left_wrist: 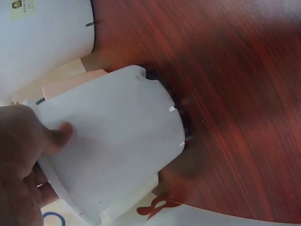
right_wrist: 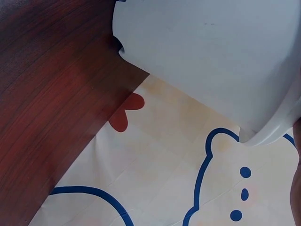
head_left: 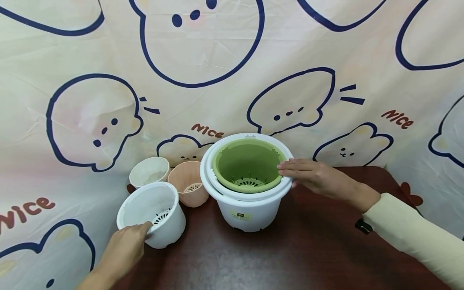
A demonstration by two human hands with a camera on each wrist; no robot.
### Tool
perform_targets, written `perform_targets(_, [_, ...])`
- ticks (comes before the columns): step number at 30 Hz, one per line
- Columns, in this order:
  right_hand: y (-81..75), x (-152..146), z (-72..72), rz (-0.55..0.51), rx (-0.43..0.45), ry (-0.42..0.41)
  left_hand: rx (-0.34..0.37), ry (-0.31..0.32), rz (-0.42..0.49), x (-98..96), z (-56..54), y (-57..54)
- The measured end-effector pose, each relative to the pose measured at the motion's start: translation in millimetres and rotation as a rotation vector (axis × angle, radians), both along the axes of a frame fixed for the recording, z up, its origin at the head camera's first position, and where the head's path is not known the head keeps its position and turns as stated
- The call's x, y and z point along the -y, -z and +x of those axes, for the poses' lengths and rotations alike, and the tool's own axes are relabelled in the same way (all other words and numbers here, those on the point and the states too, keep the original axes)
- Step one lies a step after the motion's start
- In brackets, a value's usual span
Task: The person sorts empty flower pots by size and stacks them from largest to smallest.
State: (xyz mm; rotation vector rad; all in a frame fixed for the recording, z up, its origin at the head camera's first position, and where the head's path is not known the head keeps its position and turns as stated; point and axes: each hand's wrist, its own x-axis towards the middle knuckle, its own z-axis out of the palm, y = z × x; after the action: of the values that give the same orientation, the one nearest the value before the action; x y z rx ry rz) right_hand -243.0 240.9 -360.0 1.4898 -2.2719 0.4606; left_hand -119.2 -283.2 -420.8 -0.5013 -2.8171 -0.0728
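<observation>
My left hand (head_left: 128, 243) grips the near rim of a white flowerpot (left_wrist: 108, 127), which has slots in its floor and tilts to one side. In the left wrist view the thumb lies on its outer wall, fingers behind the rim. My right hand (head_left: 313, 175) rests over the right rim of a large white flowerpot (head_left: 250, 211), fingers nearly straight, their tips at the edge of a green flowerpot (head_left: 250, 157) nested inside. The right wrist view shows the outer wall of the large white flowerpot (right_wrist: 202, 52), with only a sliver of the hand at the edge.
Behind the left pot stand a cream pot (head_left: 149, 171) and a peach pot (head_left: 188, 181) with a meshed floor. All are on a dark red-brown wooden table (head_left: 232, 262). A cartoon-printed cloth (head_left: 203, 104) hangs along the table's back and left edges.
</observation>
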Motion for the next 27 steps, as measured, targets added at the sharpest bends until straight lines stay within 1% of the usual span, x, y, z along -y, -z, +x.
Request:
perform_targets(2, [-0.1,-0.2,0.1,0.005,0.002,0.005,-0.002,-0.022,0.033,1.6,1.2,-3.1])
perform_targets(4, [-0.1,-0.1,0.1,0.009,-0.004,0.006,-0.020,-0.037,0.056,3.3,3.1,-6.9])
perform_targets(7, [-0.3,0.1,0.1,0.013,-0.008,0.014,-0.102,-0.012,0.069,6.8,5.3,-11.2])
perform_targets(11, [-0.6,0.1,0.5,0.008,0.002,0.020,-0.236,0.040,0.060,12.0,6.8,-16.1])
perform_targets(14, [-0.2,-0.1,1.2,0.001,0.011,0.017,-0.318,0.063,0.059,16.0,7.4,-21.1])
perform_targets(18, [0.7,-1.0,1.9,-0.009,0.013,0.009,-0.371,0.073,0.070,18.4,8.0,-31.0])
perform_targets(23, [2.1,-0.9,2.6,-0.021,0.025,0.014,-0.464,0.091,0.093,19.4,8.7,-42.4])
perform_targets(25, [2.2,-0.2,3.4,-0.024,0.030,0.023,-0.498,0.089,0.096,19.9,9.9,-46.5])
perform_targets(27, [2.0,0.7,4.0,-0.023,0.032,0.031,-0.506,0.075,0.091,20.1,11.8,-50.7])
